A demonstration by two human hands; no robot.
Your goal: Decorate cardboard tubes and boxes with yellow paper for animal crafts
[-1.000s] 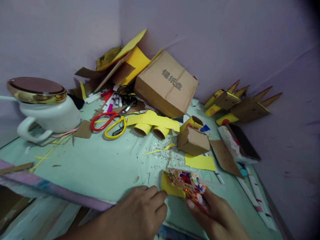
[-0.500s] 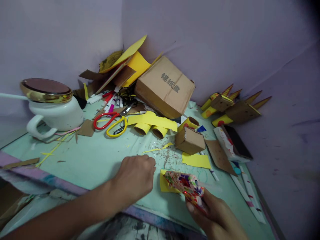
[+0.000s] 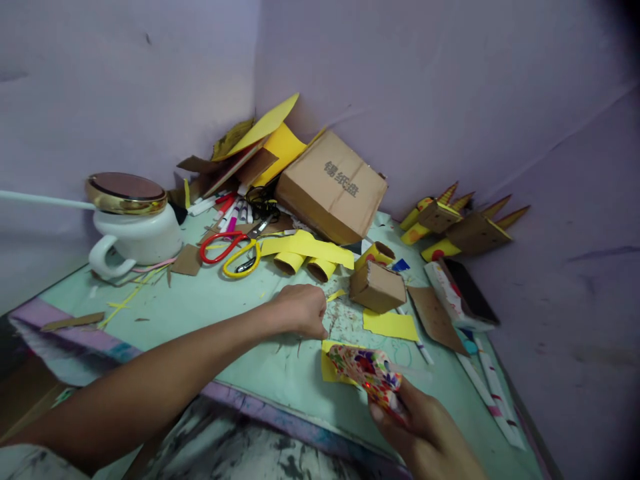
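Observation:
My right hand (image 3: pixel 425 420) grips a hot glue gun (image 3: pixel 367 377) with a bright floral pattern and a small red light. Its front end lies over a small yellow paper piece (image 3: pixel 329 363) on the table, covering much of it. My left hand (image 3: pixel 303 310) is closed, knuckles up, with its fingertips down by the far left corner of that paper. Whatever its fingers pinch, if anything, is hidden. Beyond it, a yellow paper strip (image 3: pixel 345 257) lies across two yellow tubes (image 3: pixel 321 269). A small cardboard box (image 3: pixel 379 288) stands to the right, behind a yellow rectangle (image 3: pixel 390 325).
Red-and-yellow-handled scissors (image 3: pixel 241 257) and several markers (image 3: pixel 235 215) lie left of a large cardboard box (image 3: pixel 335 187). A white mug (image 3: pixel 137 237) with a gold-rimmed lid stands at left. Spiky cardboard figures (image 3: pixel 460 227), an open white box (image 3: pixel 457 293) and markers line the right.
My left hand has moved forward and right, closer to the small yellow paper's far corner. The glue gun stays over the paper in my right hand. The view has shifted slightly.

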